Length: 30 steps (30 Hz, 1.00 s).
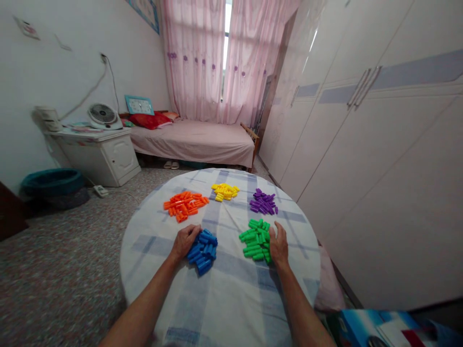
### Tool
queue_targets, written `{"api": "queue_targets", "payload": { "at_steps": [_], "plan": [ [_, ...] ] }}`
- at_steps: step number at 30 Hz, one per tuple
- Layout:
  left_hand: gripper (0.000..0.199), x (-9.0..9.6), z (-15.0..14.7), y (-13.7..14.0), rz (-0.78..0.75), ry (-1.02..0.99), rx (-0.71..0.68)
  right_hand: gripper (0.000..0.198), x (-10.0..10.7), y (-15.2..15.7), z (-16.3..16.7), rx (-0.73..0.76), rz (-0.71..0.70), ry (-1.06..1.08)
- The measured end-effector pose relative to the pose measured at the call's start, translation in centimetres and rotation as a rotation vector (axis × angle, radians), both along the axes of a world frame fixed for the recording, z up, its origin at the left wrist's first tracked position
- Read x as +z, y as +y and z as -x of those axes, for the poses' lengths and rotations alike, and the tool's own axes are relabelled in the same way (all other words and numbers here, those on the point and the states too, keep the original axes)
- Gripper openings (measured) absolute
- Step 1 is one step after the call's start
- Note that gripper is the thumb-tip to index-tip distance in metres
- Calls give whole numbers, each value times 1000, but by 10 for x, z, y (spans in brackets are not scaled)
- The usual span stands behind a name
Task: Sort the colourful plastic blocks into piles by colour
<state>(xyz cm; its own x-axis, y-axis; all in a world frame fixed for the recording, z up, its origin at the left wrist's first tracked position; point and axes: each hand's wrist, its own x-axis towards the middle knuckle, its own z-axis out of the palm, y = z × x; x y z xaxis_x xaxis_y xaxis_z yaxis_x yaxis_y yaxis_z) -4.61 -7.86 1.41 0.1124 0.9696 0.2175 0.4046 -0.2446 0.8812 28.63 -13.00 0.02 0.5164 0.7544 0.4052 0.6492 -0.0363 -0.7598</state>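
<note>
My left hand (185, 240) rests at the upper left edge of a pile of short blue plastic tubes (204, 251), its fingers loosely bent against them and gripping none that I can see. Beside the right edge of a pile of green tubes (256, 241) is my right hand (279, 243), thumb and fingers apart. Its fingertips are close to the green pieces; whether they touch is unclear. Farther back lie similar small pieces in separate piles: orange ones (184, 205) at left, yellow ones (224, 191) in the middle and purple ones (263, 201) at right.
The piles lie on a round table with a white and blue checked cloth (231, 308). A blue box (376, 327) stands low at the right front. White wardrobes (361, 168) line the right side. Behind are a bed (202, 142) and a cabinet (121, 156) with a fan (104, 115).
</note>
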Motion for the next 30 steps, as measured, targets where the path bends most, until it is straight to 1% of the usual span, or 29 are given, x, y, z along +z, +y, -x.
{"api": "queue_targets", "payload": {
  "at_steps": [2, 5, 9, 11, 13, 15, 18, 20, 22, 25, 28, 30],
  "plan": [
    [46, 1, 0, -1, -3, 0, -1, 62, 4, 15, -12, 36, 37, -3],
    [43, 2, 0, -2, 4, 11, -16, 62, 4, 28, -20, 125, 118, 17],
    [39, 3, 1, -3, 19, 46, -47, 51, 1, 28, -19, 343, 158, 66],
    [39, 3, 1, -3, 31, 50, -58, 48, 3, 28, -25, 415, 162, 104],
    [38, 2, 2, -2, 50, 49, -59, 50, 8, 37, -40, 393, 149, 109],
    [37, 0, 2, -1, 70, 43, -54, 52, 14, 55, -63, 298, 124, 75],
    [37, -2, 3, -1, 96, 17, -47, 58, 22, 96, -102, 124, 118, 56],
    [38, -3, 3, -2, 113, 3, -44, 62, 24, 125, -122, 65, 127, 78],
    [37, -2, 3, -3, 130, 0, -42, 65, 23, 152, -135, 49, 137, 106],
    [35, -3, 3, -4, 153, 7, -40, 67, 19, 184, -144, 58, 155, 155],
    [35, -4, 3, -3, 146, 6, -25, 68, 14, 205, -143, 98, 171, 193],
    [34, -6, 3, -3, 129, 6, -13, 68, 10, 211, -138, 145, 176, 200]
  ]
}}
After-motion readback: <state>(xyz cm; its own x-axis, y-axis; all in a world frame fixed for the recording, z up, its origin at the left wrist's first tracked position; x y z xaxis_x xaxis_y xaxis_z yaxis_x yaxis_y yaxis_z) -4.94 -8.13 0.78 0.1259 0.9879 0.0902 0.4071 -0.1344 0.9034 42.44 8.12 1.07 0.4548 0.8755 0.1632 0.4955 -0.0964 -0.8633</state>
